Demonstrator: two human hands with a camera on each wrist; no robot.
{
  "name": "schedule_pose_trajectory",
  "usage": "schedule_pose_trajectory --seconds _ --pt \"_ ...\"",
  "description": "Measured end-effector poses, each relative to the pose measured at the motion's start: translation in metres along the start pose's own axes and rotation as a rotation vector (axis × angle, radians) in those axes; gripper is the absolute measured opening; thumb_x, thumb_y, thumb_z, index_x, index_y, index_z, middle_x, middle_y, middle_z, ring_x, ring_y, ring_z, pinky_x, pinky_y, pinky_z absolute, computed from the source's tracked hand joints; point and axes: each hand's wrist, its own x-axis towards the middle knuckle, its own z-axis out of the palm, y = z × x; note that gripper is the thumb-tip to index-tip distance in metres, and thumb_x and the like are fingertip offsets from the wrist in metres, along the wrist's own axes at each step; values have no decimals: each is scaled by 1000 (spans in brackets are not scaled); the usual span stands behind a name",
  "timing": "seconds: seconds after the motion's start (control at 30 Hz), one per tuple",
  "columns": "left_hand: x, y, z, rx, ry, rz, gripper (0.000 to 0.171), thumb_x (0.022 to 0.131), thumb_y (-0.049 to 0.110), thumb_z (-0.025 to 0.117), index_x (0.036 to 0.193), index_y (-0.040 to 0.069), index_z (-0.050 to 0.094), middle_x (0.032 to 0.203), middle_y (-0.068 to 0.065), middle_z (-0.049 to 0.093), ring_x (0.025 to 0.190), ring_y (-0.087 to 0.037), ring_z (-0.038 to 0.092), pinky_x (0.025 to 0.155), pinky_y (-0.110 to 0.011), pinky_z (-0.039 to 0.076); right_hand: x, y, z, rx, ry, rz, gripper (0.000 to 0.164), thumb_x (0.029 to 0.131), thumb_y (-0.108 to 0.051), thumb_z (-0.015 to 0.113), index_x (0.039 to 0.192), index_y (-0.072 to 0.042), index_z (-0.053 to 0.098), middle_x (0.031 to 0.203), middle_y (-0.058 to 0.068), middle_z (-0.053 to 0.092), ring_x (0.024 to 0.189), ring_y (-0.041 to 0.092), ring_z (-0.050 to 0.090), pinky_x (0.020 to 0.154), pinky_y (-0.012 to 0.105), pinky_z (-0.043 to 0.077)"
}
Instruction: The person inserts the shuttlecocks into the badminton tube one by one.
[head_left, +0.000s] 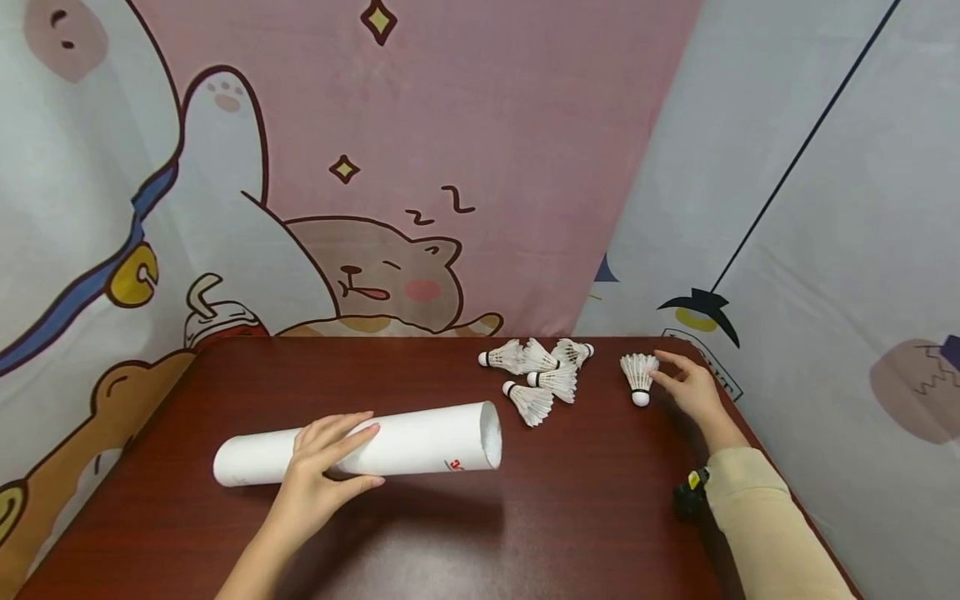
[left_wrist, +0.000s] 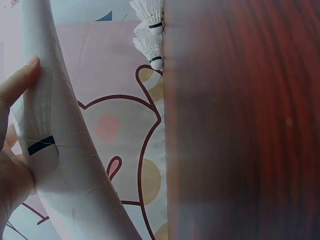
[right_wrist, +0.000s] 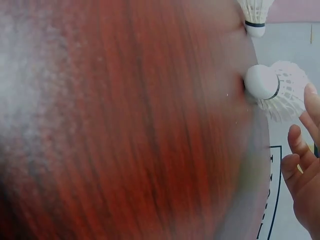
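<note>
My left hand [head_left: 318, 471] grips a white cylindrical tube [head_left: 420, 442], fingers over its top and thumb along the near side. The tube lies crosswise above the table, its open end facing right; in the left wrist view a printed shuttlecock picture with a black band shows on the tube wall [left_wrist: 45, 150]. At the right, my right hand [head_left: 690, 387] pinches the feather edge of a white shuttlecock [head_left: 639, 375] between thumb and index finger. That shuttlecock's round cork [right_wrist: 261, 82] points down toward me. The other right fingers are curled loosely, apart from it.
Several more white shuttlecocks [head_left: 553, 382] lie in a loose cluster toward the back of the dark red-brown table [head_left: 585, 500]. A small black device [head_left: 690, 496] sits at the right wrist. Behind and beside the table hangs a printed cloth [head_left: 525, 167] with cartoon animals.
</note>
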Motion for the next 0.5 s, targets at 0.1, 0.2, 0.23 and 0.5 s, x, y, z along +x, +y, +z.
schedule_pose_trajectory --seconds 0.1,0.2,0.23,0.5 --pt "0 0 0 1 0 0 72 55 12 91 122 10 67 127 -10 60 116 -28 46 103 -41 18 2 0 0 -8 -7 2 50 96 -31 61 138 -5 50 120 22 55 71 22 55 55 32 45" --pt "0 1 0 2 0 0 72 55 12 90 122 10 67 128 -9 60 116 -28 46 104 -40 18 2 -1 0 -22 -6 -6 48 96 -28 60 136 -3 51 121 23 55 73 24 55 55 32 46" --pt "0 1 0 1 1 1 72 54 12 90 122 10 67 128 -8 60 116 -28 46 104 -39 18 2 -1 0 -29 0 -7 47 96 -28 60 135 -3 52 122 23 55 74 25 55 56 32 46" --pt "0 0 0 1 0 -6 72 54 14 91 122 10 67 128 -8 60 117 -27 46 104 -38 17 -2 2 -3 -73 46 -22 35 96 -23 62 123 -1 62 116 22 60 85 28 53 60 29 46"
